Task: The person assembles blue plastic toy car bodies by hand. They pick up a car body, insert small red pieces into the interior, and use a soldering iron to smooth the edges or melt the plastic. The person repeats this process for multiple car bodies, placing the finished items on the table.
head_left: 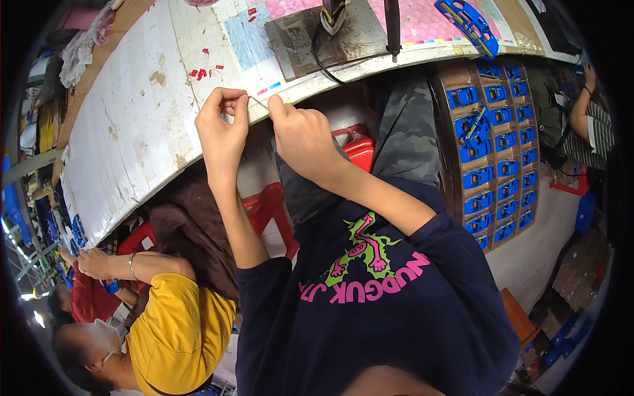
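Observation:
Just over the table's near edge, my left hand (pixel 223 125) is closed in a pinch, thumb against the fingers. My right hand (pixel 302 137) is closed round one end of a thin dark metal piece (pixel 257 102), perhaps tweezers or a pin. Its other end reaches the left thumb tip. Whatever the left fingertips pinch there is too small to make out. Several small red pieces (pixel 201 73) lie scattered on the white table (pixel 139 125) beyond my left hand.
A stained metal plate (pixel 297 49) with a machine on it stands ahead. At the right edge lies a blue toy car body (pixel 467 25). A tray (pixel 451 155) on my right holds rows of blue toy cars. A co-worker in yellow (pixel 175 323) sits left; a red stool (pixel 360 146) is below.

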